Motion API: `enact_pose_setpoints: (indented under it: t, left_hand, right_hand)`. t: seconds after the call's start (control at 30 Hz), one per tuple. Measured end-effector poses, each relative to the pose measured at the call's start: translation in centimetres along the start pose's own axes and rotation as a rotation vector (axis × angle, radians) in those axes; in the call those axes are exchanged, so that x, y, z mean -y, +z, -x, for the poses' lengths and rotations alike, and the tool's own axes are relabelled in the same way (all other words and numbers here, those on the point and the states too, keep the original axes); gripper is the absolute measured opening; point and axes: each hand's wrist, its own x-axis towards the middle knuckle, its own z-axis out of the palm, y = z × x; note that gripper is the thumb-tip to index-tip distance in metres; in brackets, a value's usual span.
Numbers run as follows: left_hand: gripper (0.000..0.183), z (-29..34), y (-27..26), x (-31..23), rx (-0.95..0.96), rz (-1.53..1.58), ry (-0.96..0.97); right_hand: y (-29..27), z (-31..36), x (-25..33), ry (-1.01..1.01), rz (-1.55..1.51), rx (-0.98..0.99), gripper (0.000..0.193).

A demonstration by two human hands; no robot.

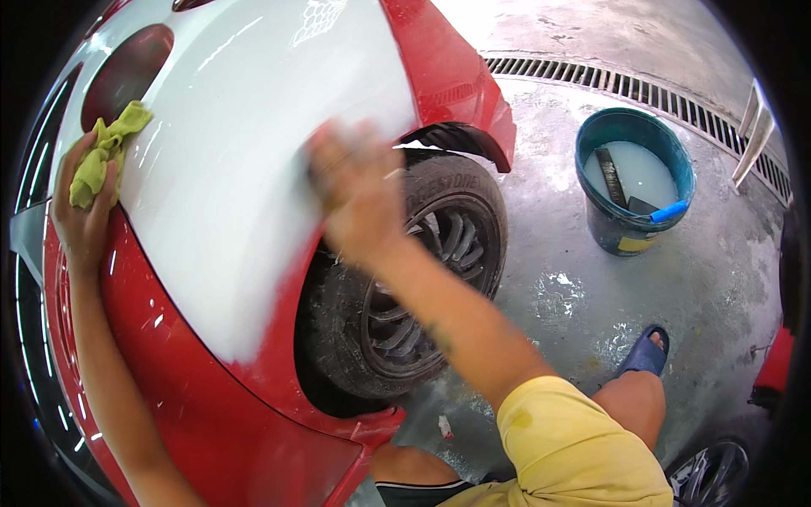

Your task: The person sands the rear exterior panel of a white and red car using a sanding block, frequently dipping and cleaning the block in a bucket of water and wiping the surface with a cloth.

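Observation:
My left hand (pixel 82 215) is closed on a crumpled yellow-green cloth (pixel 108 156), resting against the red car body at the left. My right hand (pixel 361 198) is blurred by motion. It lies on the whitish patch (pixel 228 160) of the car's rear fender, just above the wheel arch. Under its fingers shows the edge of a dark pad-like thing (pixel 316 176), too smeared to name. Around the whitish area the panel is glossy red (pixel 194 380), and the border between the colours near the arch is soft.
Below my right forearm is the car's dark wheel (pixel 338 342). A dark green bucket (pixel 583 182) of cloudy water stands at the right, with a black strip (pixel 610 176) and a blue-ended tool (pixel 669 211) in it. Behind it runs a floor grate (pixel 625 84). A white leg-like support (pixel 754 144) stands nearby.

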Motion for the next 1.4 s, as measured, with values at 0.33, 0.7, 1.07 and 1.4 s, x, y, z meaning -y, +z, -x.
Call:
enact_pose_setpoints:
  t: [0.33,0.7,1.07,1.4]
  left_hand:
    - [0.041,0.4,-0.3,0.6,0.002,-0.011,0.006]
    - [0.042,-0.4,-0.5,0.0,0.023,-0.022,0.0]
    - [0.043,-0.1,0.2,0.6,0.04,-0.004,-0.028]
    - [0.044,-0.2,0.1,0.7,0.038,-0.003,-0.015]
  right_hand:
    - [-0.5,3.4,2.4,0.179,-0.154,0.126,0.087]
    - [0.0,2.0,-7.1,0.238,0.067,0.026,0.061]
    - [-0.8,0.9,-9.2,0.228,-0.123,-0.041,0.052]
    - [-0.2,1.4,-9.5,0.269,-0.247,-0.098,0.05]
